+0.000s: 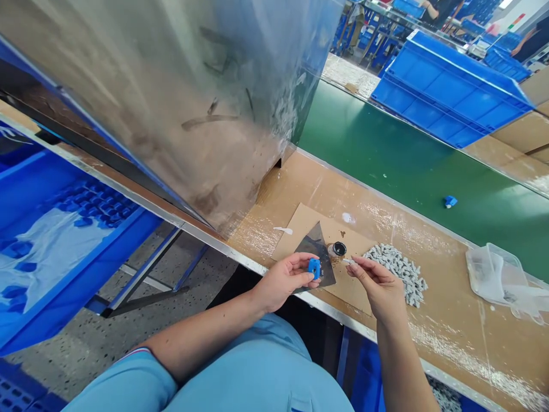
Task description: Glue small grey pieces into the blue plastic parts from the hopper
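My left hand [286,280] grips a small blue plastic part [314,268] with an opening in it, above the table's front edge. Between the thumb and fingertips of my right hand [381,281] is a small light-grey part [348,261], its far end pointing left toward the blue part. The two parts are apart. Just beyond my hands stands a small round jar [338,249] with dark contents. A dark flat sheet [315,243] lies under and behind my left hand, on a piece of cardboard [295,226]. To the right of the jar is a heap of small grey parts [397,269].
A large metal-sheeted box [171,103] rises at the left. Behind the table runs a green conveyor belt [386,143] carrying one blue part [450,201]. A clear plastic container [491,272] sits at right; a blue bin [128,240] of blue parts is at left. People work far back.
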The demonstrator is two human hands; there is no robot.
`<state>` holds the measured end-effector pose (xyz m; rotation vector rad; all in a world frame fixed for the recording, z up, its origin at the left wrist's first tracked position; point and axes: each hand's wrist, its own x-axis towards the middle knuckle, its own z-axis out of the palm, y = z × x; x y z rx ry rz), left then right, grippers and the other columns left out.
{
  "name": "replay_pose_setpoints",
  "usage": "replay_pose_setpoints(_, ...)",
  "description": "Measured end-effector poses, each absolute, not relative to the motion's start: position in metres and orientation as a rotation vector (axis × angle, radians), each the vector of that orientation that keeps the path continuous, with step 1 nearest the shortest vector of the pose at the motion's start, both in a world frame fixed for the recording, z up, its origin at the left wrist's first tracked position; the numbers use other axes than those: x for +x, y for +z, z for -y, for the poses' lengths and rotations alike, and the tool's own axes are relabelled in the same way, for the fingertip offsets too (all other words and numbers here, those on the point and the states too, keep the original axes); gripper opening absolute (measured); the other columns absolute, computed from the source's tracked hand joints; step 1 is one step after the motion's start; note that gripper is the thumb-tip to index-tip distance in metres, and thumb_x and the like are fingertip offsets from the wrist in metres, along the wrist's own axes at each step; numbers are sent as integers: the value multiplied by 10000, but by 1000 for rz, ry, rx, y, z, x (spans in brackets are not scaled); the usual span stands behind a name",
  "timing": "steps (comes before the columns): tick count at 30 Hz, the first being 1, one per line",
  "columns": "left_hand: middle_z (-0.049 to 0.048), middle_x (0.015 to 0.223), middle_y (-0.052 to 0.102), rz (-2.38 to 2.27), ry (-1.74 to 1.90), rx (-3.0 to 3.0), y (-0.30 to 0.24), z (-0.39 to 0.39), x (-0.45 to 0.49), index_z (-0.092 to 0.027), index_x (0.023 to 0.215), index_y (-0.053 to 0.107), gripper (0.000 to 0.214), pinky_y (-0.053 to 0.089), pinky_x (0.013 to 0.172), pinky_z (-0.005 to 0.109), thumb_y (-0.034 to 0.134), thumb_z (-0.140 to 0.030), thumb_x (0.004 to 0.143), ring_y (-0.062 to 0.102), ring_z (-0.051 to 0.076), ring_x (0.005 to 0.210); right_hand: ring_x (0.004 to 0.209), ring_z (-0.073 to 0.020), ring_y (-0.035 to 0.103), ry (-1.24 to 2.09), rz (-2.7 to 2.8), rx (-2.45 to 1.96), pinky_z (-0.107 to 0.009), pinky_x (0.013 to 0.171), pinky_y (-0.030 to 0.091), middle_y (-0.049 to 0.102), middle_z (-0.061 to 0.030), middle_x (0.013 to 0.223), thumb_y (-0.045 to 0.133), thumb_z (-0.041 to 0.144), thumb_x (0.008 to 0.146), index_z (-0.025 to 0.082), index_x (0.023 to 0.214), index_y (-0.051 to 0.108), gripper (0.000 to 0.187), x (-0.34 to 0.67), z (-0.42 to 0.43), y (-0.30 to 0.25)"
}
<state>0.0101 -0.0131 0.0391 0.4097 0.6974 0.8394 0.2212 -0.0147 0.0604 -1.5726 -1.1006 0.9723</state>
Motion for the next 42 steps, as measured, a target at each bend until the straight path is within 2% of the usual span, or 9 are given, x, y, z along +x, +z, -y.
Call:
replay_pose_setpoints(3, -3, 830, 649, -703, 816, 399, 39, 11, 8, -200, 1137, 607, 574, 499, 699, 263, 863, -306, 635, 640, 104, 669, 604, -192, 693, 962, 1131, -1608, -333, 609, 612, 732, -41, 662, 824, 525, 603, 221, 819, 775, 376, 222, 14, 61)
replay_pose_setpoints(5, -27, 740, 612, -705, 784, 363, 39, 9, 6, -191, 1140, 607, 549, 463, 620, 227, 845, -338, 667, 584, 72, 586, 595, -197, 689, 942, 1164, -1624, -340, 597, 610, 727, -45, 651, 807, 543, 617, 213, 803, 774, 380, 222, 12, 62)
replay_pose_setpoints(8, -20, 710, 591, -685, 785, 278, 39, 7, 5, -146, 997, 640, 451, 444, 580, 211, 849, -366, 662, 541, 65, 580, 576, -199, 682, 888, 1214, -1648, -336, 579, 605, 716, -47, 622, 782, 563, 636, 205, 759, 767, 378, 221, 9, 64)
replay_pose_setpoints(16, 31, 798, 622, -674, 806, 239, 41, 5, 7, -134, 744, 575, 467, 509, 639, 232, 882, -446, 578, 577, 107, 712, 502, -179, 652, 801, 1244, -1669, -306, 520, 583, 683, -33, 557, 761, 602, 634, 199, 699, 724, 411, 216, 4, 70)
replay_pose_setpoints(22, -16, 773, 586, -695, 795, 342, 44, 7, 5, -183, 932, 574, 533, 526, 627, 271, 858, -481, 594, 566, 102, 653, 499, -183, 653, 746, 1251, -1701, -306, 513, 573, 681, -26, 550, 763, 594, 628, 201, 713, 720, 404, 216, 2, 72)
replay_pose_setpoints(27, -32, 737, 603, -813, 820, 572, 49, 10, 1, -160, 857, 583, 489, 458, 606, 199, 907, -318, 526, 571, 84, 659, 536, -210, 680, 669, 1333, -1771, -334, 566, 575, 703, -38, 579, 703, 599, 695, 201, 763, 744, 406, 222, -1, 68)
replay_pose_setpoints(31, -51, 646, 591, -797, 789, 551, 48, 10, 2, -155, 783, 569, 455, 440, 555, 201, 891, -362, 538, 546, 68, 556, 580, -210, 686, 429, 1623, -1805, -316, 583, 536, 715, -41, 620, 591, 592, 811, 233, 788, 759, 397, 227, -4, 66)
replay_pose_setpoints(37, -33, 712, 633, -789, 826, 509, 45, 8, 1, -145, 852, 622, 427, 485, 666, 232, 887, -300, 554, 586, 75, 609, 598, -182, 670, 30, 1942, -1681, -266, 530, 484, 716, -46, 661, 440, 588, 927, 253, 787, 762, 485, 226, -9, 65)
replay_pose_setpoints(42, -24, 716, 643, -808, 822, 532, 46, 8, -1, -153, 873, 624, 345, 484, 708, 248, 841, -211, 611, 598, 98, 671, 605, -160, 669, -158, 2078, -1603, -241, 532, 474, 713, -44, 678, 420, 511, 970, 240, 822, 761, 461, 225, -10, 63)
